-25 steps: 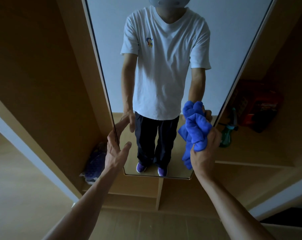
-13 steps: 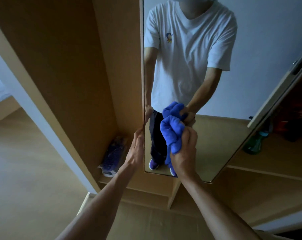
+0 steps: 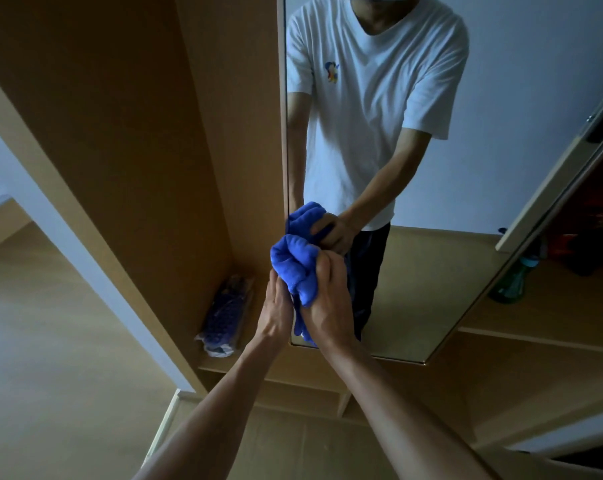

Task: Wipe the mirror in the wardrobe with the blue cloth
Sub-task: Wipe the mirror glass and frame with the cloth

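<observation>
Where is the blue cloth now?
Centre of the head view: the blue cloth is bunched in the right hand at the lower left edge of the mirror, left hand beside it.

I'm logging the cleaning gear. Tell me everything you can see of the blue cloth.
The blue cloth is soft, plush-looking fabric, bunched into thick folds, one end hanging down. The right hand grips it, holding it against the mirror near its lower left edge. The left hand is right beside it.
</observation>
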The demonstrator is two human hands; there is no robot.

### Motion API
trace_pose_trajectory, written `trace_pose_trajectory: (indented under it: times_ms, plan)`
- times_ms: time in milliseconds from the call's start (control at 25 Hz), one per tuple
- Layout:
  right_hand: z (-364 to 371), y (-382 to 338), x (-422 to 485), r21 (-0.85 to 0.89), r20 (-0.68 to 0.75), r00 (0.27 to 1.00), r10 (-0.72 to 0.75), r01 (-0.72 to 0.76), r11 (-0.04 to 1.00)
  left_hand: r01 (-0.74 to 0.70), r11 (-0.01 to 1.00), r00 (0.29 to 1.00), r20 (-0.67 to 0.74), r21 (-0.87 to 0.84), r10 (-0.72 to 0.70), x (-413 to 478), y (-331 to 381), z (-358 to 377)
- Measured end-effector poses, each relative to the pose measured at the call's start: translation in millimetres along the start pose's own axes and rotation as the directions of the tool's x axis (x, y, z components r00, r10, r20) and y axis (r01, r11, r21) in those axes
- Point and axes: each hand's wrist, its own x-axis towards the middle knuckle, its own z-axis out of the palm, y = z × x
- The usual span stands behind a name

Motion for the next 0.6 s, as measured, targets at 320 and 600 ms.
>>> trace_pose_trajectory:
  times_ms: [320,600]
  plan:
    - [-76.3,43.0,0.7,0.066,-0.047,0.993,0.108,-0.105,0.992,-0.088,0.976,0.989,-0.096,0.202,0.109,-7.4,4.8,25.4]
    - [-155.0,92.7,11.9,0.156,-0.136,0.976,0.173,-0.151,0.976,-0.099,0.963,0.984,-0.122,0.252,0.133,-7.8,-0.6,26.9]
